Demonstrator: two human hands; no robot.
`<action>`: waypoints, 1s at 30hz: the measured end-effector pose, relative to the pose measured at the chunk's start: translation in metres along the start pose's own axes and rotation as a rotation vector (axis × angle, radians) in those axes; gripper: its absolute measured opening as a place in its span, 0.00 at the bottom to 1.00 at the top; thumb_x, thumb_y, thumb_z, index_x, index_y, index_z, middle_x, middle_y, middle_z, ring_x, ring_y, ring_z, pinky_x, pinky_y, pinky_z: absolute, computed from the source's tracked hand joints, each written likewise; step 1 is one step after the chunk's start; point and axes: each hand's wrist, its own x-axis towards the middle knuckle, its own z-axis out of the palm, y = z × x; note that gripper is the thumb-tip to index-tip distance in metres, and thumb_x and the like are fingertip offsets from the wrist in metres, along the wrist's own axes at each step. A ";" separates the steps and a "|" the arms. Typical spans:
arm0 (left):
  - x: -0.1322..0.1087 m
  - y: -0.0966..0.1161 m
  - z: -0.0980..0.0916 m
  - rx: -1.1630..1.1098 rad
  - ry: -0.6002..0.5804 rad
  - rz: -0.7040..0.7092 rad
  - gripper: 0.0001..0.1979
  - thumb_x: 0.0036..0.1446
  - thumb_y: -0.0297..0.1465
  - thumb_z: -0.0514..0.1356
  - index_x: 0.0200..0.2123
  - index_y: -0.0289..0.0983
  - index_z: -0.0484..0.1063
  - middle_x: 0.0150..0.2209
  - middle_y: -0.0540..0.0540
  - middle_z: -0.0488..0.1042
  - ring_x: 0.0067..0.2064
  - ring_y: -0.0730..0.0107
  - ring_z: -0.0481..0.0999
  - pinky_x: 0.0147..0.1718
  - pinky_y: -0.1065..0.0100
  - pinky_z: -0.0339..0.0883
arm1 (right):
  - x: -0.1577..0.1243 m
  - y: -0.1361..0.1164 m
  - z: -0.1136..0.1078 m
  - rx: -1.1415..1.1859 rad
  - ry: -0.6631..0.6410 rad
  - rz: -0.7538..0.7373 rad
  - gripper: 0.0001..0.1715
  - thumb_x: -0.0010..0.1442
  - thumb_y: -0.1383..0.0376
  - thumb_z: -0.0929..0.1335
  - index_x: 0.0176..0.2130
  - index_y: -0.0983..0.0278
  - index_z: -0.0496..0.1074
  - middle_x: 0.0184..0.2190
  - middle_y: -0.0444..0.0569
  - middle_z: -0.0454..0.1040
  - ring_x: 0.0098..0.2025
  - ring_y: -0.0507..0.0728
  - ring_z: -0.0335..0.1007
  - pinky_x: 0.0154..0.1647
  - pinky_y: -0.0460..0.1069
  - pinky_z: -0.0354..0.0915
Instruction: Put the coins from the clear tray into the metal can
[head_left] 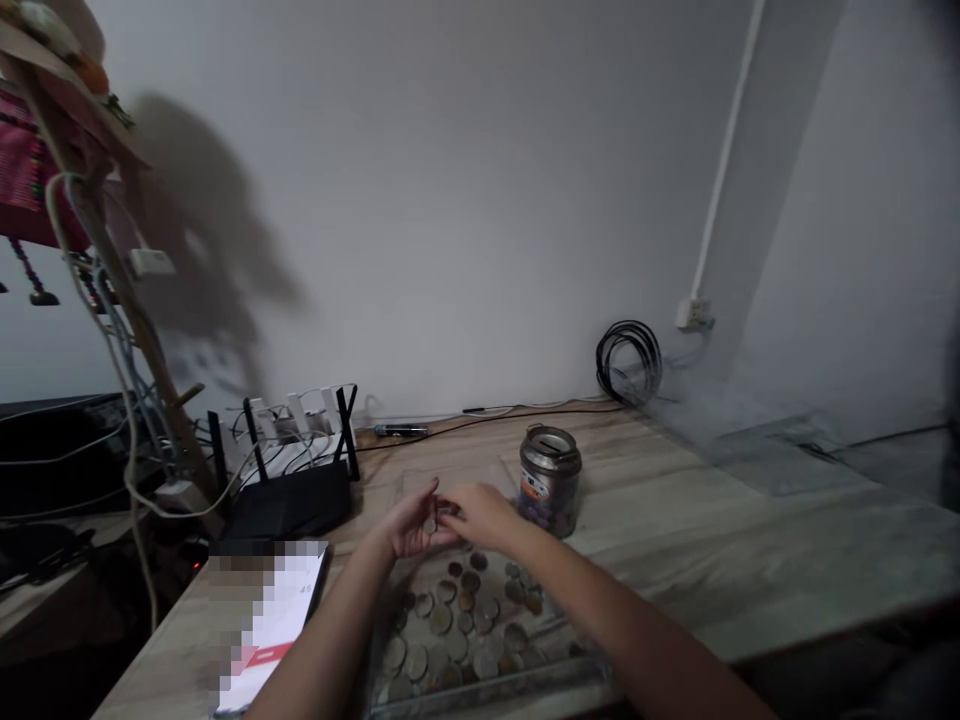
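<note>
My left hand (pixel 416 525) is turned palm up above a clear plastic tray (pixel 491 695), with coins (pixel 430 526) lying in its cupped palm. Over that palm, my right hand (pixel 476 512) has its fingers closed on what looks like a coin, partly hidden by the fingers. Many loose silver and copper-coloured coins (pixel 465 622) are spread in the tray below both hands. Just right of my right hand stands a round coin bank (pixel 551 480), with a slotted metal lid and a purple printed side.
A phone (pixel 300 590) with a lit, partly blurred screen lies left of the tray. Behind it are a black router (pixel 300 500) and tangled cables. A marker pen (pixel 401 431) lies near the wall, and a black cable coil (pixel 628 362) leans at the back right.
</note>
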 end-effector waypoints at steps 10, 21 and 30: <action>-0.002 -0.002 0.003 0.093 -0.060 -0.071 0.24 0.55 0.46 0.47 0.38 0.29 0.67 0.31 0.36 0.74 0.34 0.60 0.76 0.27 0.70 0.68 | -0.001 -0.004 0.000 -0.004 -0.040 0.001 0.05 0.51 0.67 0.64 0.30 0.62 0.71 0.30 0.44 0.73 0.32 0.52 0.65 0.30 0.45 0.54; 0.005 0.001 -0.008 -0.048 -0.006 0.056 0.27 0.56 0.41 0.49 0.50 0.25 0.58 0.41 0.28 0.71 0.43 0.57 0.73 0.34 0.67 0.67 | -0.029 0.069 -0.095 -0.241 0.460 0.672 0.06 0.47 0.63 0.65 0.25 0.61 0.73 0.27 0.46 0.73 0.31 0.54 0.65 0.31 0.47 0.53; 0.005 0.002 -0.009 -0.131 0.045 0.116 0.27 0.55 0.42 0.49 0.49 0.25 0.59 0.42 0.27 0.70 0.44 0.55 0.71 0.36 0.67 0.66 | -0.022 0.056 -0.086 -0.283 0.584 0.511 0.14 0.54 0.61 0.61 0.34 0.62 0.73 0.34 0.49 0.73 0.40 0.56 0.64 0.40 0.50 0.54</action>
